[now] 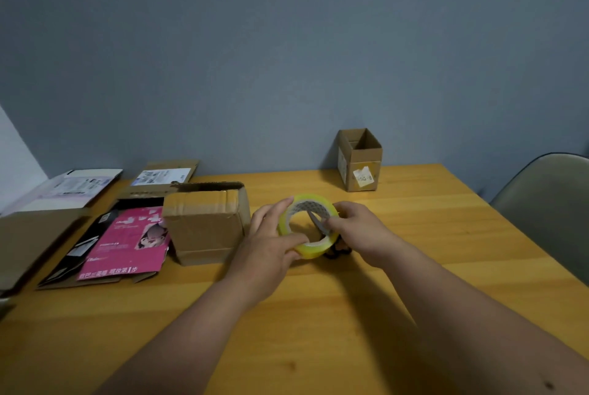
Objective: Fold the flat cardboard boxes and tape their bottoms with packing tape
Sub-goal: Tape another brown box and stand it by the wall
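Head view: both bare forearms reach forward over the wooden desk. The left hand grasps a roll of yellowish packing tape, thumb along its near rim and index finger stretched over its top edge. The right hand is closed around a pair of scissors, whose grey blades point into the roll's hollow core while the dark handles show just below that hand, near the desk surface. Whether the blades touch the tape cannot be told through the blur.

Just left of the left hand stands a folded cardboard box, a strip of tape running over its top face. Further left of it lies a pile of flat cardboard boxes, the uppermost printed in pink, with a brown flap at the far left edge. Beyond the pile, against the grey wall, lie two more flat pieces with white labels.

Beyond the right hand, well apart and near the wall, a small open box stands upright with a label on its front. To the right of the right hand, past the desk edge, is a grey chair.
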